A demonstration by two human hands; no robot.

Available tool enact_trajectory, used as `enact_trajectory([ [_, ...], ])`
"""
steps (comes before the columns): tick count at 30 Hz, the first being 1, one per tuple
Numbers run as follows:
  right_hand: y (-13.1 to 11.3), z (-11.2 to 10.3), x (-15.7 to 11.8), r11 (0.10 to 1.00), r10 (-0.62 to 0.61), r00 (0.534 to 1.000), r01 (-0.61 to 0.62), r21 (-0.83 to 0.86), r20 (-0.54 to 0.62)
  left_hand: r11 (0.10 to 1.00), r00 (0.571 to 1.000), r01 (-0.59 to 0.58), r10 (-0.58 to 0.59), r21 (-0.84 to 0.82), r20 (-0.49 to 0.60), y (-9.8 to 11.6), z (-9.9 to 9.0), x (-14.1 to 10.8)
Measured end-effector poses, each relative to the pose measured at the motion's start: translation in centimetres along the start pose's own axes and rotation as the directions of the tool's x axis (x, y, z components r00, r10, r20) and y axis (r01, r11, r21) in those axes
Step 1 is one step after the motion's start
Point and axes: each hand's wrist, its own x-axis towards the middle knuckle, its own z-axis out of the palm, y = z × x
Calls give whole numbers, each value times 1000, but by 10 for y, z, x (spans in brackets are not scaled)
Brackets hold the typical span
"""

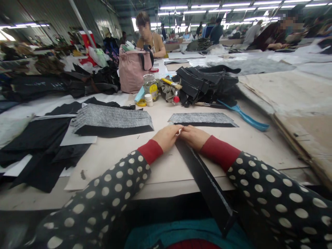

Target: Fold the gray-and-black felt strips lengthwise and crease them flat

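Note:
My left hand [167, 137] and my right hand [194, 137] meet at the middle of the table, their fingers closed together on the upper end of a long black fabric strip [204, 176]. From there the strip slants down to the right and hangs over the table's front edge. Just beyond my hands lies a grey-and-black strip stack [204, 118]. A thicker stack of grey-and-black strips [114, 119] rests to the left. The fingertips partly hide each other.
Behind the stacks stand a pink bag [133, 69], a glass jar [150, 86], a white bottle [148, 100] and a black fabric pile [202, 83]. A blue plastic tool [249, 119] lies right; dark cloth [38, 138] covers the left. A person [151, 38] sits across.

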Motion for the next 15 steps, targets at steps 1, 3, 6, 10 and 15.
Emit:
enact_trajectory([
  [1, 2, 0, -1, 999, -5, 1000, 6, 42, -13, 1000, 1000, 8, -8, 6, 17, 3, 5, 0],
  [3, 7, 0, -4, 984, 19, 998, -9, 178, -54, 999, 999, 38, -39, 33, 24, 6, 13, -2],
  [6, 19, 0, -10, 906, 228, 967, -170, 387, -110, 996, 997, 62, -65, 70, 42, 6, 15, -6],
  [10, 28, -2, -15, 833, 371, 920, -269, 484, -129, 994, 996, 56, -62, 96, 67, 6, 12, -6],
  [15, 24, -3, -14, 870, 280, 955, -211, 447, -96, 993, 996, 36, -45, 115, 81, 6, 12, -5],
])
